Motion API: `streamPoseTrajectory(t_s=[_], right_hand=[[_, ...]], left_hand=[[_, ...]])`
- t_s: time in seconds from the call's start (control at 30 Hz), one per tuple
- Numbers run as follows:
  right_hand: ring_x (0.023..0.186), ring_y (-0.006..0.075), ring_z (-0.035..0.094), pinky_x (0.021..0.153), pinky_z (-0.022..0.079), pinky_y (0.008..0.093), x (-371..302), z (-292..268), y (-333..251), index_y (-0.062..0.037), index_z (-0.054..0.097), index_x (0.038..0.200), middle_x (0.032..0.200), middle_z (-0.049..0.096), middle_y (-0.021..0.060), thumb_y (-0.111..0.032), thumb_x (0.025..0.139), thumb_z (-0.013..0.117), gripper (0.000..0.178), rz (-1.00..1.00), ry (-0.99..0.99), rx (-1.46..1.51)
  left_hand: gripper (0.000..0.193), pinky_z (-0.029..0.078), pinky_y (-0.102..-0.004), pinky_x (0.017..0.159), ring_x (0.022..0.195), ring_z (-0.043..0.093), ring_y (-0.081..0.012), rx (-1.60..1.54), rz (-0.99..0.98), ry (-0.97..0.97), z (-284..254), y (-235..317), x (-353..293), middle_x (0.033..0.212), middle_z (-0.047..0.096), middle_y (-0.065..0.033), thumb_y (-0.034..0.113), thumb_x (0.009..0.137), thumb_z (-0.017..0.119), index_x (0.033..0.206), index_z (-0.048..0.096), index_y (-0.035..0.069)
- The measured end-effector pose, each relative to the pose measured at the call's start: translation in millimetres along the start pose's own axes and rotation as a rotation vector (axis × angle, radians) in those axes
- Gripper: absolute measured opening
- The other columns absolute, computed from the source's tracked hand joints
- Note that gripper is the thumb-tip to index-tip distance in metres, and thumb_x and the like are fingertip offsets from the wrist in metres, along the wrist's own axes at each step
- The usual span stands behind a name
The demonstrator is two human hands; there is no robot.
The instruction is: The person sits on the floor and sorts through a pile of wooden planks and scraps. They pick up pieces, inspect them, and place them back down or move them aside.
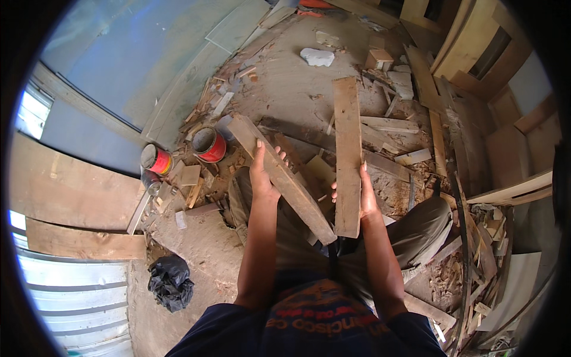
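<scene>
My left hand (264, 172) is closed around a narrow wooden plank (297, 195) that slants from upper left to lower right. Its thumb lies along the near face and the fingertips show past the far edge. In my right hand (367, 193) is a wider wooden board (347, 143), held almost straight up and down. The thumb rests on its right edge, with fingertips showing at the left edge. The lower ends of both pieces come close together above my lap; I cannot tell whether they touch. Both look brown, rough and dusty.
Two red cans (209, 146) (157, 159) stand among wood offcuts at the left. A black plastic bag (171, 283) lies on the dirt floor. Scrap boards (389, 125) are strewn ahead, near a white slab (317, 57). Wood panels (476, 41) lean at the right.
</scene>
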State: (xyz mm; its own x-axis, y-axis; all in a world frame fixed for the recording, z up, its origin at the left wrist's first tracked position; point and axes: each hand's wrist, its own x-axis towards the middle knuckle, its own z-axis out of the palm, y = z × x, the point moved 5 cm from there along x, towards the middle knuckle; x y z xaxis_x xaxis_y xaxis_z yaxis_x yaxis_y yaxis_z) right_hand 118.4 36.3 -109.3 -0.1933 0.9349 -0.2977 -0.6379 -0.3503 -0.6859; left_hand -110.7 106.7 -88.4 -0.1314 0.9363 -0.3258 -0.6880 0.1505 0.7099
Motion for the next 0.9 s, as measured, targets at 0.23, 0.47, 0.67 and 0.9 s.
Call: streamPoseTrajectory(t_s=[0.23, 0.47, 0.67, 0.9], right_hand=[[0.081, 0.0217, 0.069, 0.074, 0.055, 0.0355, 4, -1, 2, 0.0034, 0.051, 0.126, 0.095, 0.068, 0.0151, -0.059, 0.095, 0.056, 0.070, -0.117, 0.017, -0.372], [0.089, 0.0173, 0.066, 0.079, 0.054, 0.0325, 19, -17, 14, 0.0089, 0.046, 0.131, 0.102, 0.064, 0.0123, -0.035, 0.088, 0.076, 0.068, -0.278, 0.147, -0.761], [0.080, 0.0183, 0.068, 0.074, 0.057, 0.0328, 10, -1, 4, 0.0086, 0.048, 0.127, 0.096, 0.065, 0.0117, -0.033, 0.087, 0.078, 0.065, -0.204, 0.123, -0.595], [0.084, 0.0179, 0.067, 0.075, 0.054, 0.0329, 8, -13, -6, 0.0065, 0.051, 0.125, 0.097, 0.065, 0.0113, -0.026, 0.086, 0.078, 0.057, -0.326, 0.135, -0.791]], left_hand=[[0.080, 0.047, -0.0414, 0.088, 0.114, 0.052, -0.0273, 0.064, 0.014, -0.088, 6, -2, -3, 0.125, 0.051, -0.0148, 0.053, 0.088, 0.069, 0.143, 0.036, 0.005], [0.073, 0.043, -0.0466, 0.098, 0.119, 0.051, -0.0272, -0.127, 0.033, -0.298, 5, 1, -6, 0.131, 0.053, -0.0145, 0.060, 0.096, 0.049, 0.142, 0.042, 0.005], [0.067, 0.051, -0.0524, 0.093, 0.112, 0.059, -0.0266, -0.284, 0.059, -0.457, 7, 5, -9, 0.134, 0.054, -0.0144, 0.054, 0.097, 0.048, 0.143, 0.042, 0.006], [0.056, 0.055, -0.0445, 0.082, 0.097, 0.066, -0.0295, 0.021, 0.123, -0.372, -2, 2, -5, 0.116, 0.062, -0.0140, 0.039, 0.093, 0.062, 0.134, 0.048, 0.004]])
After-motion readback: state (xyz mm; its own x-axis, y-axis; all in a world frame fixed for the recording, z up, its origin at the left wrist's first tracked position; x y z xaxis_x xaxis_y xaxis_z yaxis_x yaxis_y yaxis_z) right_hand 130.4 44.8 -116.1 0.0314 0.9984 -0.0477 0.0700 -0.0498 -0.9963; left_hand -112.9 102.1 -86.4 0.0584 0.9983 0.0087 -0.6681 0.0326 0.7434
